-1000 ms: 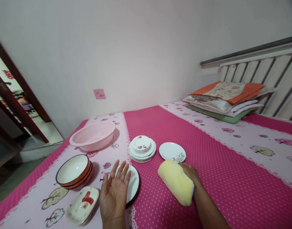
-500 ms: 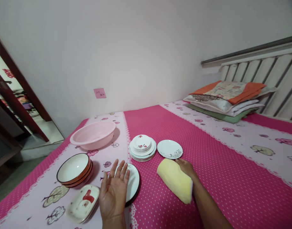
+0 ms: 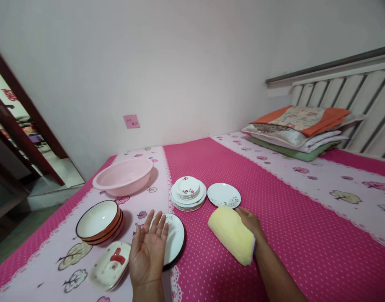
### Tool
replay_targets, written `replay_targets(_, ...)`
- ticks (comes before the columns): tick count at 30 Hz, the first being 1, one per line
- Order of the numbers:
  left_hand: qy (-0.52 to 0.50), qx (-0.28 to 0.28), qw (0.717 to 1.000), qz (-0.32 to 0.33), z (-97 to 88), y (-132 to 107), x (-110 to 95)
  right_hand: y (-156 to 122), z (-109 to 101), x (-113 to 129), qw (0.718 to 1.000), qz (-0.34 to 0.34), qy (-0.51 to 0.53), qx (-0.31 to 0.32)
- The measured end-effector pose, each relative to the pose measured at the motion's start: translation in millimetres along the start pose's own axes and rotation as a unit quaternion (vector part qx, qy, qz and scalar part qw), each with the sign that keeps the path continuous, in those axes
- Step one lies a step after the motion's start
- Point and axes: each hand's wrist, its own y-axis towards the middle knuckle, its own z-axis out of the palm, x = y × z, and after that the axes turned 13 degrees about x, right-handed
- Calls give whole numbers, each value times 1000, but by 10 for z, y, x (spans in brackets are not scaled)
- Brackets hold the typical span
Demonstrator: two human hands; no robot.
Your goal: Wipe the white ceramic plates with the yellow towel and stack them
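While the left hand (image 3: 148,253) stays open, palm up, partly covering the dark-rimmed plates (image 3: 175,241), the floral plate (image 3: 223,194) sits nearer the plate stack (image 3: 187,194) than a second ago. At its near rim is the right hand (image 3: 249,220), fingers mostly hidden by the yellow cloth (image 3: 232,235); its grip cannot be told. Left on the bedspread (image 3: 293,226) stand orange bowls (image 3: 99,222), a rectangular dish (image 3: 110,266) and a pink basin (image 3: 125,176).
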Motion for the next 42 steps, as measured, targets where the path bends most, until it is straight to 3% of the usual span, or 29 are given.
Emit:
replay_targets(6,16,-41,999,14,68,-16,-71,-212,40,211,994,42,74,73)
replay_targets(12,88,-57,994,-24,179,-32,1,-509,305,501,963,-9,189,193)
replay_targets(18,243,29,966,-84,259,-42,182,-662,478,687,945,-53,241,216)
replay_targets(23,350,44,930,-105,351,-72,260,-804,500,775,922,-61,316,214)
replay_targets(31,361,182,895,-188,512,-178,478,-998,621,919,886,-100,360,273)
replay_targets(39,351,85,923,-133,518,-156,532,-951,659,844,854,-128,359,353)
replay_targets(42,363,66,923,-104,510,-143,522,-928,646,846,862,-150,317,367)
